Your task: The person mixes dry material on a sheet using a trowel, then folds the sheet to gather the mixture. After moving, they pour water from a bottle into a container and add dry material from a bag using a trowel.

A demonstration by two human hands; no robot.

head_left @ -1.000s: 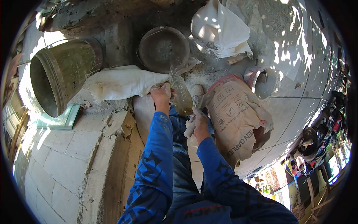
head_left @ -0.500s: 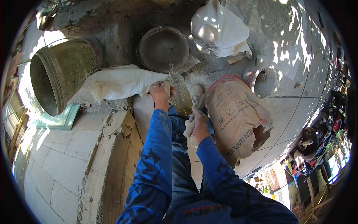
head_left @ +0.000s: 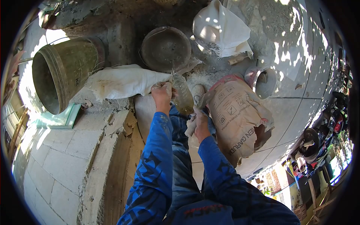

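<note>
A clear plastic bag (head_left: 182, 93), cloudy and crumpled, hangs between my hands over my legs. My left hand (head_left: 162, 93) is closed on its upper left edge, beside the end of a white woven sack (head_left: 123, 80). My right hand (head_left: 199, 123) is closed round its lower right part, and a pale bunched end sticks out beside the fingers. To the right of it lies a torn brown cement bag (head_left: 240, 116). A round dark bucket (head_left: 165, 49) stands just beyond the plastic bag. What the bag holds is hard to make out.
A big bucket (head_left: 67, 71) lies on its side at the left, near glass panes (head_left: 60, 117). Farther right are a white cloth-like sack (head_left: 221, 28) and a small pail (head_left: 265, 81). A rough-edged concrete ledge (head_left: 99, 165) runs along my left.
Both hands keep their hold. The plastic bag has shifted slightly and its top looks a little lower. The pale end by my right hand has turned slightly.
</note>
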